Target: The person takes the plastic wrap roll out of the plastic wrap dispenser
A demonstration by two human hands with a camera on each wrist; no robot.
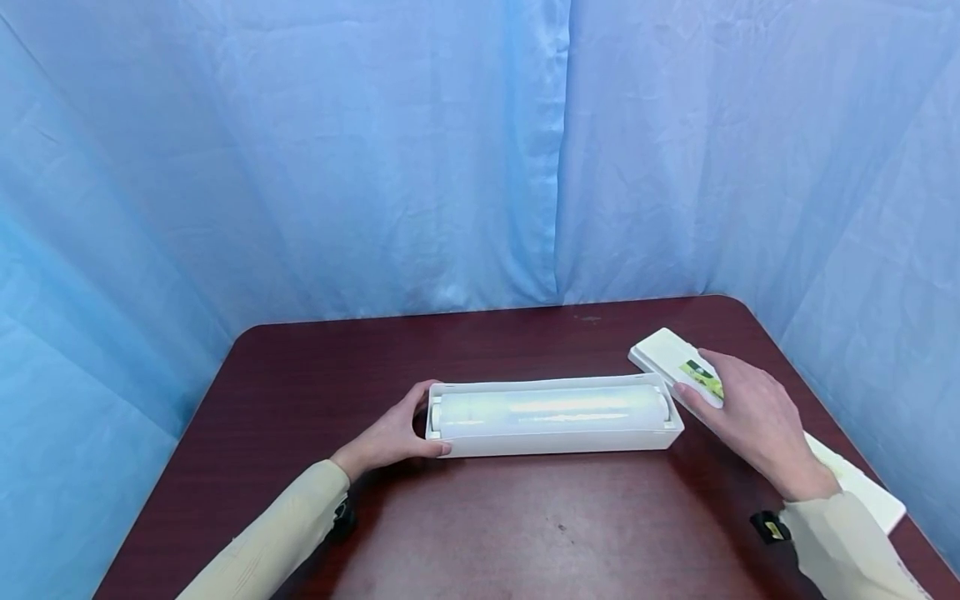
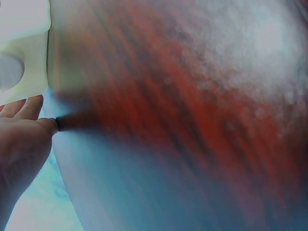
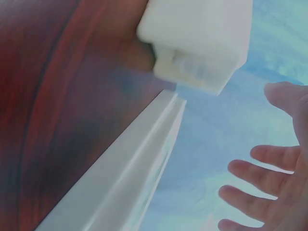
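A long white cling film box (image 1: 555,442) stands on the table without its cover, and a shiny roll of cling film (image 1: 555,408) lies inside. My left hand (image 1: 390,433) grips the box's left end, thumb on the front wall and fingers at the back. In the left wrist view the box's end (image 2: 29,62) shows beside the hand. My right hand (image 1: 753,412) is over a long white lid (image 1: 663,352) with a green and yellow label. Its fingers (image 3: 260,175) are spread and straight in the right wrist view, apart from the lid (image 3: 115,163).
The dark red-brown table (image 1: 480,517) has rounded far corners. Blue curtains (image 1: 420,167) hang around its back and sides. The lid lies slantwise along the right edge, its far end close to the box's right end. A black strap (image 1: 770,527) shows by the right wrist.
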